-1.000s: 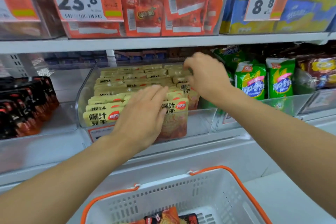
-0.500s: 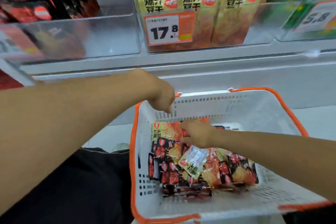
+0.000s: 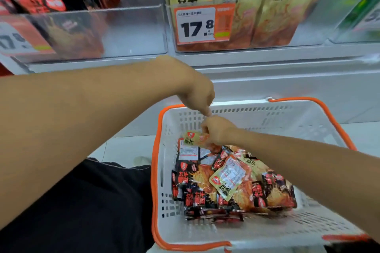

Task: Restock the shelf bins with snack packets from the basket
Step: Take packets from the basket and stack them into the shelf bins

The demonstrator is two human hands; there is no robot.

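Now the right hand pinches a yellow packet at the basket's eleven o'clock corner, lifted just clear of the pile. The left hand hovers at the twelve o'clock rim, fingers curled with one pointing down, holding nothing that I can see. Plenty remains: mostly black-and-red packets heaped at centre, one more yellow on top. Up at one o'clock the yellow bin looks well filled; the black-packet bin at eleven has clear space. Above the basket the way is open, though the shelf lip juts out overhead.
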